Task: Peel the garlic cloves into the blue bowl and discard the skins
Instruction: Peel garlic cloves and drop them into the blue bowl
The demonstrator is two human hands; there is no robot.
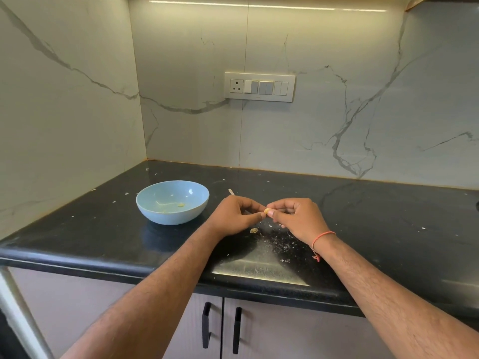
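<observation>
Both hands pinch one small pale garlic clove above the worktop.
Left hand and right hand fingers curl narrowly around it; the round light-blue bowl sits left, papery skin scraps beneath on the black stone worktop.

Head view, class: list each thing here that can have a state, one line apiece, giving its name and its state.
blue bowl: upright on the counter, a few small bits inside.
garlic clove: pinched between both hands, above the counter.
left hand: fingers curled, pinching the clove.
right hand: fingers curled, pinching the clove.
skin scraps: scattered on the counter beneath the hands.
cabinet doors: closed.
wall socket: nothing plugged in.
</observation>
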